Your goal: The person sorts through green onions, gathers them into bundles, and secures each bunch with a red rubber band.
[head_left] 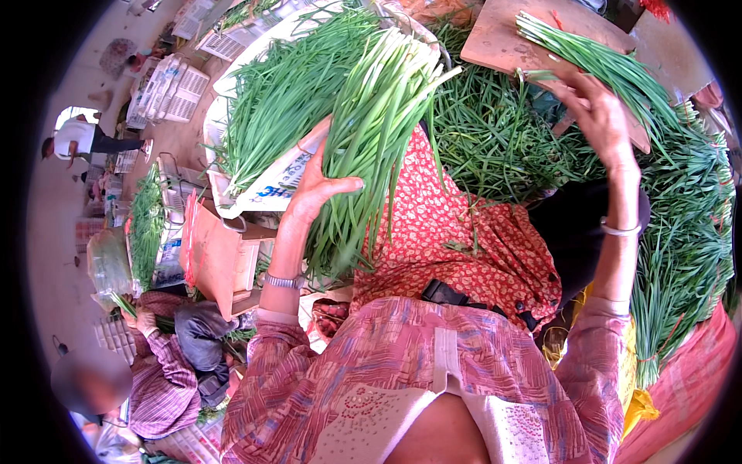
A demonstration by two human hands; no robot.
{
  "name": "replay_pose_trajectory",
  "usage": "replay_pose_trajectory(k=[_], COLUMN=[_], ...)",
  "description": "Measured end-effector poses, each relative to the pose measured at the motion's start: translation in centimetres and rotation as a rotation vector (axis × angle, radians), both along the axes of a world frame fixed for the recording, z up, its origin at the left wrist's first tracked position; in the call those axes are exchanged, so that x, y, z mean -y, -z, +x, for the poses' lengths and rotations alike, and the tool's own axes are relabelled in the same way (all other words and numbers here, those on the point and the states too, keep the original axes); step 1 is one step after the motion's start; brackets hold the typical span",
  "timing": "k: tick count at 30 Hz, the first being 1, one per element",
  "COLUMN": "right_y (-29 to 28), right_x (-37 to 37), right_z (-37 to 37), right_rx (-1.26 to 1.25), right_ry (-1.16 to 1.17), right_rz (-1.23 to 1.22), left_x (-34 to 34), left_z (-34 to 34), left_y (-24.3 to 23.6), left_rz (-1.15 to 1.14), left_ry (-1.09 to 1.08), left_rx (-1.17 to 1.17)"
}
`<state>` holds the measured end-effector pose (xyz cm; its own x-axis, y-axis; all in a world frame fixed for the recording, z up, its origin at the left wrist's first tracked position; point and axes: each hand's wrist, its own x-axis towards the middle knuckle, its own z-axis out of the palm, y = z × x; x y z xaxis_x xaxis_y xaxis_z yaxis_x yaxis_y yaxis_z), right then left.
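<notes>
My left hand (313,185) is wrapped round a thick bunch of garlic chives (386,100). Pale stem ends point up and away, and green leaves hang down over my lap. Beneath and beyond it, more chives (294,93) lie in a white-lined basket (220,174). My right hand (599,116) is raised at the right, fingers apart, over the edge of a wooden board (495,35). Near its fingertips is a short chive scrap (539,75); I cannot see it gripped. Another bundle of chives (595,58) lies across the board.
Loose chive leaves (502,131) are heaped below the board. Tied bundles (680,232) are stacked at the right above red sheeting (688,371). A wooden stool (224,255) stands at left. Another person (166,371) sits lower left, handling chives; someone walks (85,139) farther off, near plastic crates (174,89).
</notes>
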<state>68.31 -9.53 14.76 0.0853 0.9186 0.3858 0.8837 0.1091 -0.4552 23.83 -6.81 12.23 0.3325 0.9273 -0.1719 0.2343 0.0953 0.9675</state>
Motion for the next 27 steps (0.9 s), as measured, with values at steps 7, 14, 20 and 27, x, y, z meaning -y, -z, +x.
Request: replay_pose_trajectory(k=[7,14,20,27], right_y=[-3.5,-2.3,0.1,1.0], right_x=[-3.2,-1.3,-2.8,-2.4], right_z=[-11.0,-15.1,-14.1,-4.1], right_rx=[-0.192,0.060,0.084,0.339], right_ry=[-0.273,-0.068,-0.136,0.199], right_rz=[0.404,0.124,0.224,0.008], left_x=[-0.4,0.0,0.0,-0.1], left_z=[0.7,0.8,1.2,1.2], left_y=[1.5,1.7,1.2,1.7], left_rz=[0.125,0.149,0.208,0.175], left_ry=[0.017,0.016,0.021,0.038], left_rx=[-0.057,-0.035,-0.146,-0.106])
